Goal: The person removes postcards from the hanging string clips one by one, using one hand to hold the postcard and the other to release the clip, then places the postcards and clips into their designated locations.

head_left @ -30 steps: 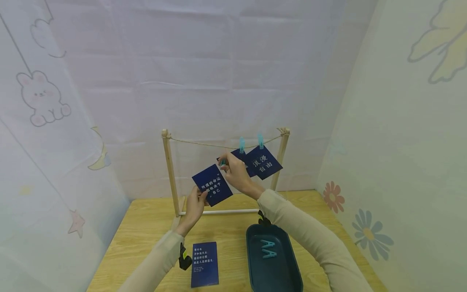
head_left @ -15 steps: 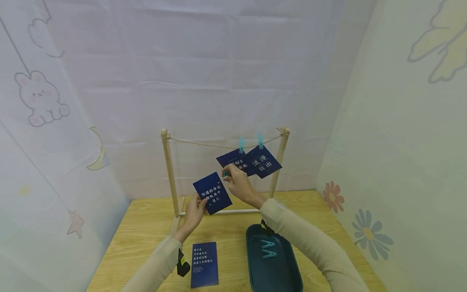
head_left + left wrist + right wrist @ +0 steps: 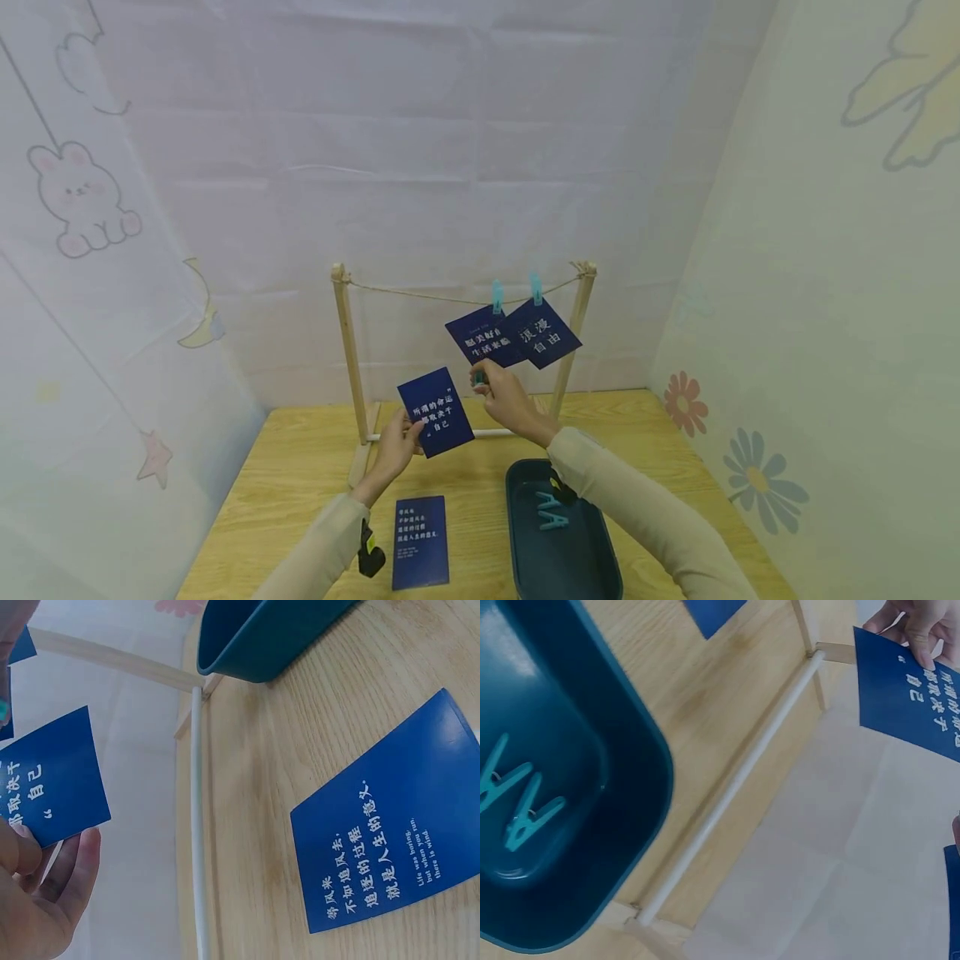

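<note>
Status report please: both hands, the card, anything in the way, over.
Left hand holding blue card, unclipped, below the rope. Right hand pinching teal clip, mostly hidden. Two hanging cards take up rope's right side; nothing seen blocking its left.

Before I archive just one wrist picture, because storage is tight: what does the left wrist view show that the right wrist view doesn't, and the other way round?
Only the left wrist view: the printed lines on the lying card and a bit of pink flower on the wall.

Only the right wrist view: two turquoise clothespins inside the tray.

Both: the left hand pinching the raised card, the tray, the white rod and the wooden tabletop.
</note>
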### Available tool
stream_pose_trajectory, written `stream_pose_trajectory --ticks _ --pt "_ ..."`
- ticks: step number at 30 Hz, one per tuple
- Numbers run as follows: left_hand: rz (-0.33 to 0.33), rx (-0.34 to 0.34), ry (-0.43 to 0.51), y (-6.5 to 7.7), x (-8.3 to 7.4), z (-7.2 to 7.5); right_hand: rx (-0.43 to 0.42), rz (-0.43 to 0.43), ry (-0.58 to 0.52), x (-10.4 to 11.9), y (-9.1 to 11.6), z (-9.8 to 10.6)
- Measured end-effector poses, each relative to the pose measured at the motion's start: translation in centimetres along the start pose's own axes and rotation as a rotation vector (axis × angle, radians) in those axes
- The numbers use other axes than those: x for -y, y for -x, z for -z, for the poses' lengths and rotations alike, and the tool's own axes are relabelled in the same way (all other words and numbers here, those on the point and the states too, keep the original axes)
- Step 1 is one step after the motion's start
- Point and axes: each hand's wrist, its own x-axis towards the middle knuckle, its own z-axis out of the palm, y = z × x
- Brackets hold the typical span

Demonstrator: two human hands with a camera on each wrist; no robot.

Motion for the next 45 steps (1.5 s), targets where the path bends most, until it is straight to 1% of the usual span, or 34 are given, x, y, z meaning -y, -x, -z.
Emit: stream_pose_trajectory --ticks 2,7,9,16,20,23,27,30,32,34,36,39,41,45 --pt "0.003 0.019 0.000 0.1 0.3 0.0 0.017 -0.009 0.029 -0.5 0.6 -0.2" --pt "0.027 0.076 -0.057 0.6 1.0 0.2 0.074 -0.014 0.081 -1.7 2.3 -0.7" --pt "0.048 0.093 -0.077 0.7 1.2 0.2 0.102 -0.022 0.073 -2.1 2.9 -0.7" --pt "0.068 0.117 -0.106 1.3 1.8 0.5 0.182 -0.061 0.051 -3.1 4.2 -0.6" --pt "0.121 0.127 -0.112 1.7 1.8 0.5 0.246 -0.068 0.053 -3.7 5.1 -0.4" --pt "0.141 0.143 -0.131 2.0 2.0 0.6 0.289 -0.048 0.074 -4.2 5.9 -0.3" --pt "0.147 0.157 -0.151 2.3 2.4 0.6 0.328 0.023 0.120 -5.0 7.2 -0.4" --pt "0.160 0.164 -0.152 2.4 2.7 0.5 0.382 0.049 0.140 -5.4 8.2 -0.4" --pt "0.177 0.181 -0.156 2.6 3.0 0.5 0.433 0.044 0.148 -5.5 8.8 -0.3" --pt "0.210 0.195 -0.153 2.8 3.3 0.4 0.485 0.032 0.151 -5.3 9.4 -0.2" --pt "0.246 0.213 -0.163 3.1 3.6 0.4 0.524 0.046 0.175 -5.2 9.9 -0.2" --pt "0.280 0.230 -0.180 3.6 4.1 0.4 0.573 0.057 0.197 -5.0 10.6 0.0" --pt "0.288 0.238 -0.195 3.8 4.3 0.4 0.602 0.059 0.201 -5.0 11.0 0.0" --pt "0.292 0.253 -0.212 4.3 4.5 0.4 0.658 0.033 0.217 -5.1 11.9 0.1"
